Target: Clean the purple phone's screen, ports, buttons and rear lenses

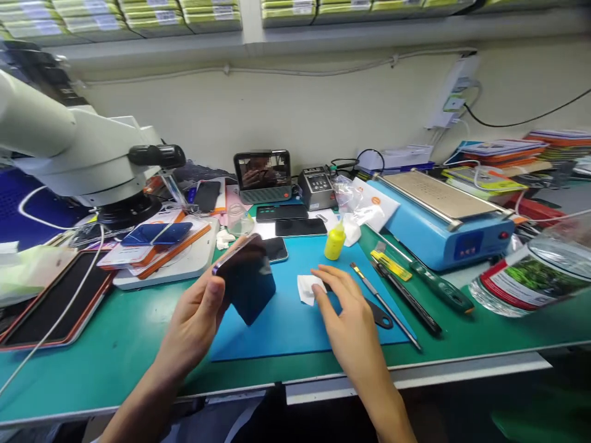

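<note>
My left hand (196, 320) is closed round a dark blue phone (247, 277), held tilted above the blue work mat (295, 323). My right hand (344, 307) rests on the mat with its fingers stretched out, fingertips touching a small white wipe (305, 288). A small black tool (381, 315) lies partly under that hand. A yellow squeeze bottle (335, 241) stands just behind the wipe.
A microscope (87, 160) looms at the left over a white base with phone parts. A blue heating machine (443, 215), screwdrivers and tweezers (406, 295) lie at the right, and a clear jar (530, 277) lies further right. Phones and a small meter stand at the back.
</note>
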### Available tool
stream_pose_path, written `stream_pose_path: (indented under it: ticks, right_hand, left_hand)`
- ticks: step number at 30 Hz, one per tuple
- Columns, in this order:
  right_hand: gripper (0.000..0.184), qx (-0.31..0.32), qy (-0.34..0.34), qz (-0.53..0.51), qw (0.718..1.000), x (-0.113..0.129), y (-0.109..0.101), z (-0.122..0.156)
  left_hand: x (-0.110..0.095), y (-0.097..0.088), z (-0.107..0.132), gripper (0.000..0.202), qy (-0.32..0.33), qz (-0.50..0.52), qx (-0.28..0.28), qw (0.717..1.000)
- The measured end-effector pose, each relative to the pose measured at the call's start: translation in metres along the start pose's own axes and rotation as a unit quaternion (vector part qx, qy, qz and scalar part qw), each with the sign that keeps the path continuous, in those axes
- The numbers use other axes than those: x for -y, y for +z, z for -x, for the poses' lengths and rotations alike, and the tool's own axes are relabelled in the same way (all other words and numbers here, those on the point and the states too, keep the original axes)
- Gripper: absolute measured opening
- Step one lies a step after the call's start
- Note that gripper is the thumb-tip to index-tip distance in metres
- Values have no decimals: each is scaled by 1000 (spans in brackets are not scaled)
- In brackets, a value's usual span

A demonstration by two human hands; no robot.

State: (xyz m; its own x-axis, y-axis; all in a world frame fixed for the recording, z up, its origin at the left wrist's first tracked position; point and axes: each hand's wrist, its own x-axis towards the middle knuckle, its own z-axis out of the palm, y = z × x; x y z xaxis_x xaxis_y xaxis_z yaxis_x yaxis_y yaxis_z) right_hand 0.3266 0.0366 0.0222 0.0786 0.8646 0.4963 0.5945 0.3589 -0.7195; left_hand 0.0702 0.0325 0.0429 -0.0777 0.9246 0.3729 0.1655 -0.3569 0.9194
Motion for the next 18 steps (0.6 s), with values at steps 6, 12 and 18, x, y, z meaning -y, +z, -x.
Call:
stream_pose_path:
  ticks: [6, 12, 18]
  right_hand:
    - [42, -138, -37, 172, 975, -13, -38, -5]
    - [77, -64, -37, 336, 939, -40, -62, -16]
    - [61, -34, -14, 373, 927, -41, -53, -17]
  left_hand:
    - [-6, 14, -6, 60, -51, 175, -15, 983]
    - [-6, 2, 12, 52, -54, 158, 23, 986]
    - [-21, -5, 25, 52, -58, 126, 93, 986]
